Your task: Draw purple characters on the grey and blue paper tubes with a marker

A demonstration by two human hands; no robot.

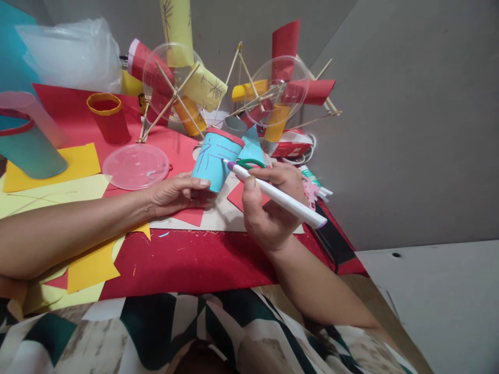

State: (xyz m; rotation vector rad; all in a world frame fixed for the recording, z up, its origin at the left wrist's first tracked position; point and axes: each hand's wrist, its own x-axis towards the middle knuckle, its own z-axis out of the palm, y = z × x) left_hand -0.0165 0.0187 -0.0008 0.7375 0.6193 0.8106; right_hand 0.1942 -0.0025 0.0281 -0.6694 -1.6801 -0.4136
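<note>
Well to the left of the person's left fingers (pixel 189 183), I saw a teal cup (pixel 35 150) with a red rim, and nearer to them a red cup (pixel 111 122) edged in yellow. A clear lid (pixel 135 166) lay just to the left of those fingers, and beyond them stood a paper-tube wheel (pixel 177 78) on a stick frame (pixel 163 110). The left fingers were curled around the lower part of a blue cup (pixel 214 158), the thumb near its base; it was tilted, red-rimmed and drawn with dark lines. Beside it, the right fingers (pixel 268 174) were closed on a white marker (pixel 290 201), its purple end aimed at the cup's side; I couldn't tell whether the tip touched. Beyond the right fingers stood a second wheel (pixel 278 91), and to their right a black slab (pixel 336 240) lay on the red-covered bench (pixel 183 265).
</note>
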